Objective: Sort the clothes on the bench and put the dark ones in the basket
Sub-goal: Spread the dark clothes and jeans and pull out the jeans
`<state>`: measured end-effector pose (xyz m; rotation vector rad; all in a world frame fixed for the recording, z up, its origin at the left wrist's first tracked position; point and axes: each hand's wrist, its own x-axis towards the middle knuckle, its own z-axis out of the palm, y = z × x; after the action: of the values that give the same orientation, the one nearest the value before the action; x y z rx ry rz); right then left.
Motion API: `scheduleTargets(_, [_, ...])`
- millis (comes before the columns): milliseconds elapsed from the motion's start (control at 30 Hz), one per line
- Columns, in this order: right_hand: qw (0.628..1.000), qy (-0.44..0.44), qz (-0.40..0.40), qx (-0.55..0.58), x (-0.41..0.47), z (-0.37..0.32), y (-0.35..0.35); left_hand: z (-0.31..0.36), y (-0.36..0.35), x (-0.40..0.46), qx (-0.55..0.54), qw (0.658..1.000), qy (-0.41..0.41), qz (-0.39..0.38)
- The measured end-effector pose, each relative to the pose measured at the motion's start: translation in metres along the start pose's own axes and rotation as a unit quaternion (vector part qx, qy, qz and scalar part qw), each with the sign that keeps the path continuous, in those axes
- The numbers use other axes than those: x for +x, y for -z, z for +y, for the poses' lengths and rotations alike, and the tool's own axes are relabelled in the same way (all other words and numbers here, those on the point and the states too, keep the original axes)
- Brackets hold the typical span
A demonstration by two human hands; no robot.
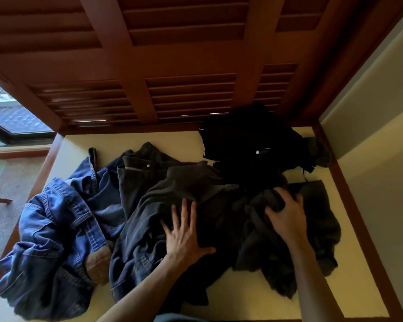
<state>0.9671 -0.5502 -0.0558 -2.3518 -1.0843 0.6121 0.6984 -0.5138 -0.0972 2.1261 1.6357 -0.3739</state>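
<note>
Clothes (191, 189) lie under flat left hand (184, 231); right hand (286, 212) fingers curl into fabric.

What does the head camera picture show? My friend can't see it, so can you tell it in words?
Two bare hands reach into a pile of clothes on a cream bench: the left hand rests flat on a dark grey garment, and the right hand grips another dark garment. Blue jeans lie at the left, black clothes at the back.
</note>
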Motion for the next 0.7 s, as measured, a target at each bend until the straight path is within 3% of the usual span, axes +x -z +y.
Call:
scheduleTargets(100, [0.992,0.038,0.118,-0.008,0.033,-0.022,0.029,-0.023,0.002,0.001,-0.003,1.000,0.025,0.014])
scheduleTargets(200, [0.981,0.085,0.173,-0.021,0.074,-0.036,0.049,-0.044,0.002,-0.004,-0.022,0.999,0.022,0.039])
scheduleTargets(267, [0.980,0.108,0.158,-0.047,0.095,-0.038,0.041,-0.056,0.004,-0.009,-0.047,0.997,0.013,0.063])
scheduleTargets(433, [0.986,0.105,0.014,-0.127,0.104,-0.023,-0.025,-0.063,0.019,-0.020,-0.128,0.980,0.002,0.152])
scheduleTargets(567, [0.992,0.061,0.011,-0.108,0.114,-0.020,-0.020,-0.065,0.038,-0.030,-0.234,0.957,0.024,0.170])
scheduleTargets(700, [0.995,-0.011,0.047,-0.084,0.118,-0.001,0.004,-0.072,0.068,-0.052,-0.328,0.922,-0.036,0.202])
